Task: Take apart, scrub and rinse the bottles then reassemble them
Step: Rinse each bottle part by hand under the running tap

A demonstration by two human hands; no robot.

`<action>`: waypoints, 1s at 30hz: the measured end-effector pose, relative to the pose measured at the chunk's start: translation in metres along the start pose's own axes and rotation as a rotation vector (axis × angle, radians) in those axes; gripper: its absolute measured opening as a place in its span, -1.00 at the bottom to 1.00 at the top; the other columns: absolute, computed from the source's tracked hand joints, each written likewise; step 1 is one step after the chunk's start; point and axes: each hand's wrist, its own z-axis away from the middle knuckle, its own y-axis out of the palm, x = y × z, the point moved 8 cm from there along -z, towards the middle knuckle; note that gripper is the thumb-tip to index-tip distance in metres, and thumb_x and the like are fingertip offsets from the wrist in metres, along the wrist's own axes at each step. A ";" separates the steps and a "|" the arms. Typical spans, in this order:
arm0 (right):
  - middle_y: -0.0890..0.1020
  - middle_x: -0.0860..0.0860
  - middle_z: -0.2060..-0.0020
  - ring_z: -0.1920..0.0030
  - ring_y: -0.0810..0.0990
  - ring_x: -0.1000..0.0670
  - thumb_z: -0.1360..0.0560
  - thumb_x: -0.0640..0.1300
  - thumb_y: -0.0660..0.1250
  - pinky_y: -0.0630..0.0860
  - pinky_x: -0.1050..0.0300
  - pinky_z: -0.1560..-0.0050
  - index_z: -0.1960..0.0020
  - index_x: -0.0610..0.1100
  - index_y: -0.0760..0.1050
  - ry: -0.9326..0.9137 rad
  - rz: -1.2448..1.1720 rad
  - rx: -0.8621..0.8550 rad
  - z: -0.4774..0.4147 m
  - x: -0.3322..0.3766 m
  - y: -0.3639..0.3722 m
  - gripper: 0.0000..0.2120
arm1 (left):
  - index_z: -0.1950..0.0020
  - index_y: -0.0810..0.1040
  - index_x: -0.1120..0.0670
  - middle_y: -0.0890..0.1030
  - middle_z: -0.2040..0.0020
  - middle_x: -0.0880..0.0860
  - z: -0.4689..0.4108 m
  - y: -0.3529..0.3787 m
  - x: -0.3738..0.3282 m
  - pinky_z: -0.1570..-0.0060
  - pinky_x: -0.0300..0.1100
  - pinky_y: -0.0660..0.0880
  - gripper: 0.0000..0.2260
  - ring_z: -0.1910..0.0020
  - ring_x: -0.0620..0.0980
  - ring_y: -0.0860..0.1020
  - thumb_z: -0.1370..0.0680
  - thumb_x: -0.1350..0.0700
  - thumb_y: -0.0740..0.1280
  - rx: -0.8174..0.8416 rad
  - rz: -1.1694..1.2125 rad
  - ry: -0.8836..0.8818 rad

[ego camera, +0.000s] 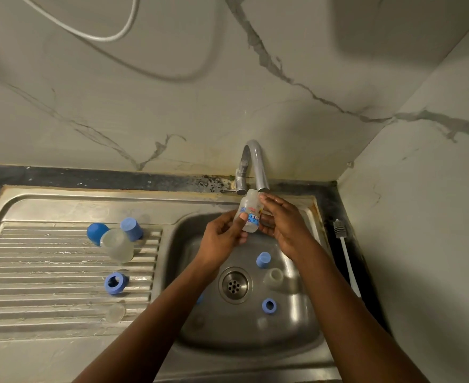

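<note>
Steel sink bench (62, 205) under a marble wall (172, 106), tap (255, 167) at twelve o'clock. Two clear bottles: the drainboard bottle (117, 246) at nine o'clock, the held bottle (251, 214) right beneath the spout. Three blue caps (132, 228), two blue rings (115, 283). Left grip (222, 239) pinches the held bottle from seven o'clock; right grip (283, 225) curls round it from three o'clock.

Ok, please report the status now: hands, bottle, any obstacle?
Left hand and right hand grip small clear bottle under faucet spout. Blue cap, blue ring loose in sink. Nothing blocking.
</note>
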 end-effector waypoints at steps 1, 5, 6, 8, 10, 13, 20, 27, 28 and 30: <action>0.75 -0.14 -0.10 -0.09 0.75 -0.16 -0.63 0.01 0.40 0.67 -0.14 -0.15 -0.26 -0.04 0.65 0.029 -0.015 0.029 0.000 -0.003 0.002 -0.75 | -0.29 0.66 0.10 0.75 -0.06 0.16 0.002 0.001 0.002 -0.18 0.08 0.64 -0.71 0.01 0.05 0.67 -0.70 -0.05 0.34 0.003 0.044 -0.023; 0.75 -0.18 -0.09 -0.04 0.74 -0.15 -0.60 0.16 0.39 0.63 -0.08 -0.13 -0.26 -0.14 0.65 0.139 -0.030 0.118 0.005 -0.011 0.013 -0.58 | -0.29 0.64 0.17 0.74 -0.08 0.25 0.006 0.005 0.008 -0.20 0.05 0.65 -0.62 -0.02 0.12 0.70 -0.71 -0.10 0.29 0.006 0.202 -0.124; 0.75 -0.19 -0.08 -0.03 0.74 -0.15 -0.60 0.17 0.38 0.63 -0.06 -0.10 -0.24 -0.15 0.66 0.141 -0.024 0.111 0.005 -0.011 0.013 -0.57 | -0.29 0.64 0.19 0.73 -0.09 0.27 0.007 0.006 0.008 -0.19 0.04 0.67 -0.61 -0.03 0.14 0.71 -0.72 -0.11 0.27 0.004 0.231 -0.147; 0.76 -0.17 -0.06 -0.06 0.74 -0.17 -0.60 0.19 0.38 0.65 -0.04 -0.07 -0.23 -0.15 0.67 0.124 -0.001 0.083 0.005 -0.010 0.014 -0.56 | -0.29 0.61 0.20 0.73 -0.09 0.28 0.007 0.007 0.010 -0.14 0.00 0.68 -0.59 -0.04 0.16 0.72 -0.73 -0.12 0.25 0.002 0.265 -0.180; 0.77 -0.15 -0.03 -0.09 0.75 -0.19 -0.59 0.19 0.39 0.66 -0.06 -0.08 -0.22 -0.14 0.67 0.096 0.018 0.058 0.004 -0.008 0.014 -0.57 | -0.31 0.60 0.21 0.73 -0.08 0.29 0.006 0.007 0.012 -0.10 -0.02 0.69 -0.58 -0.03 0.17 0.72 -0.74 -0.12 0.23 0.001 0.286 -0.205; 0.77 -0.12 -0.02 -0.09 0.75 -0.17 -0.59 0.19 0.40 0.67 -0.04 -0.06 -0.23 -0.12 0.67 0.079 0.029 0.056 0.006 -0.006 0.013 -0.58 | -0.32 0.58 0.21 0.72 -0.11 0.31 0.007 0.005 0.017 -0.10 0.00 0.69 -0.59 -0.04 0.20 0.71 -0.74 -0.11 0.22 -0.001 0.319 -0.224; 0.77 -0.11 -0.04 -0.11 0.75 -0.15 -0.64 0.22 0.31 0.62 -0.09 -0.19 -0.24 -0.12 0.64 0.127 0.054 0.049 0.009 -0.014 0.008 -0.56 | -0.29 0.65 0.13 0.70 -0.12 0.32 0.002 0.007 0.013 -0.25 0.13 0.58 -0.71 -0.01 0.14 0.63 -0.69 -0.03 0.36 -0.062 0.268 -0.121; 0.75 -0.11 -0.11 -0.15 0.74 -0.13 -0.62 0.01 0.43 0.64 -0.04 -0.15 -0.28 -0.09 0.64 0.019 -0.032 0.077 0.010 -0.001 0.008 -0.71 | -0.38 0.62 0.06 0.73 -0.09 0.21 -0.013 0.012 -0.005 -0.18 0.07 0.62 -0.72 -0.02 0.11 0.68 -0.70 0.02 0.35 -0.079 0.219 -0.013; 0.76 -0.10 -0.10 -0.14 0.74 -0.13 -0.61 -0.01 0.44 0.64 -0.01 -0.11 -0.26 -0.09 0.64 0.004 -0.037 0.064 0.010 0.001 0.006 -0.73 | -0.39 0.62 0.06 0.73 -0.09 0.23 -0.015 0.013 -0.004 -0.18 0.07 0.62 -0.72 0.00 0.12 0.67 -0.71 0.01 0.33 -0.083 0.228 -0.016; 0.76 -0.09 -0.07 -0.11 0.75 -0.12 -0.61 -0.03 0.45 0.64 0.05 -0.03 -0.21 -0.09 0.66 -0.025 -0.052 0.019 0.009 0.005 0.003 -0.78 | -0.34 0.64 0.07 0.69 -0.08 0.33 -0.018 0.014 -0.003 -0.19 0.09 0.60 -0.74 0.02 0.14 0.62 -0.75 0.02 0.26 -0.099 0.247 -0.029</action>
